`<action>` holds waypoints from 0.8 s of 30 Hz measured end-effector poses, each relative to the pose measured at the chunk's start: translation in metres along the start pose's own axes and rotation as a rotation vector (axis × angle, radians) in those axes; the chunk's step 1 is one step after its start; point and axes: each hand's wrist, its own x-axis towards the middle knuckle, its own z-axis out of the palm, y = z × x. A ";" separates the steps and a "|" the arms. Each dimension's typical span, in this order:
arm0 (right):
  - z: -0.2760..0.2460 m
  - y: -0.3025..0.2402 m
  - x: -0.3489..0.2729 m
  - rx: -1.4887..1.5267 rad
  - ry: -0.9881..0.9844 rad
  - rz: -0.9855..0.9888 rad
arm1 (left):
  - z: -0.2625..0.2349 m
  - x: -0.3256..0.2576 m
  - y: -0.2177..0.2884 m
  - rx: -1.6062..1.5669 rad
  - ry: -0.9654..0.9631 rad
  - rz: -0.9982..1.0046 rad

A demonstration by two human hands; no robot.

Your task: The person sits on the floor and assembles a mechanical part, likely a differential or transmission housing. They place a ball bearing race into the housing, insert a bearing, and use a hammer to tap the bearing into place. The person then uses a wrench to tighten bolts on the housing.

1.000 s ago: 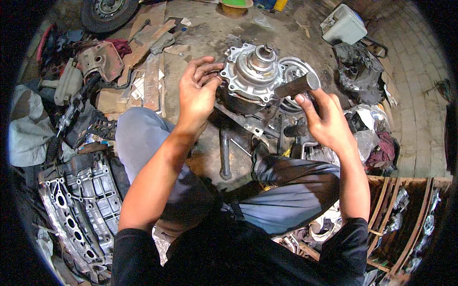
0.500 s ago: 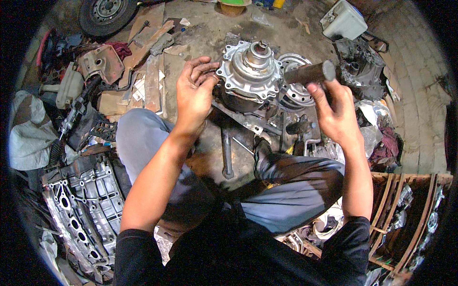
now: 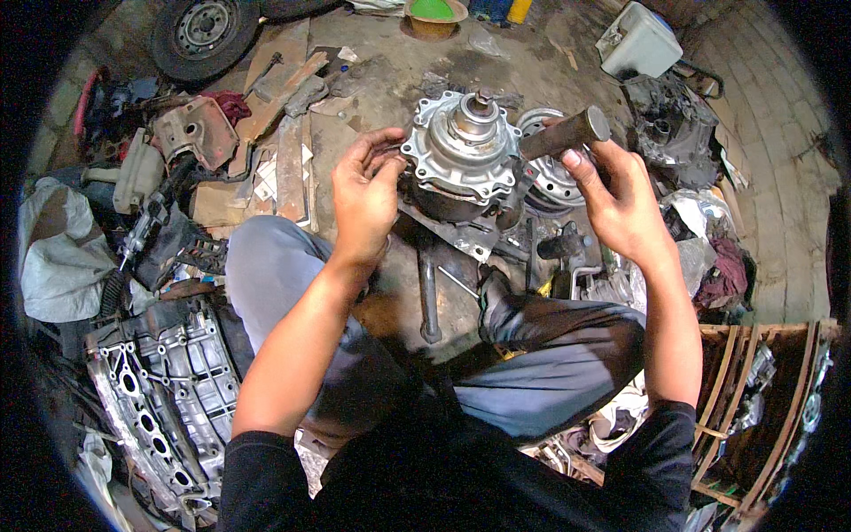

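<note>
A silvery flanged metal housing (image 3: pixel 459 152) stands upright in front of me, with a round raised hub and a short shaft on top. My left hand (image 3: pixel 368 182) is at its left side, fingers curled and the fingertips at the flange's edge; part of that contact is hidden. To the right of the housing, my right hand (image 3: pixel 620 191) grips a thick, dark cylindrical metal bar (image 3: pixel 560 135) between thumb and fingers. The bar's round end faces right, and its other end comes close to the flange. Whether they touch I cannot tell.
A steel wheel rim (image 3: pixel 557 184) lies behind the bar. Below the housing is a long metal tool (image 3: pixel 428 297), between my legs. An engine block part (image 3: pixel 182 390) lies at lower left, a wooden crate (image 3: pixel 722 381) at lower right. Scrap parts and a tyre (image 3: pixel 202 35) surround me.
The bar has shifted slightly left and up relative to the housing, with my right hand. My left hand stays at the flange. The whole view has shifted a little.
</note>
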 end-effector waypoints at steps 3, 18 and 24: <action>-0.003 -0.007 0.007 -0.106 0.046 -0.094 | 0.000 0.000 0.001 -0.070 0.046 -0.042; 0.005 -0.004 0.020 0.061 -0.005 -0.108 | 0.021 0.007 0.016 0.293 0.147 0.226; 0.004 0.006 0.033 0.098 0.030 -0.128 | 0.025 0.022 0.005 0.506 -0.049 0.478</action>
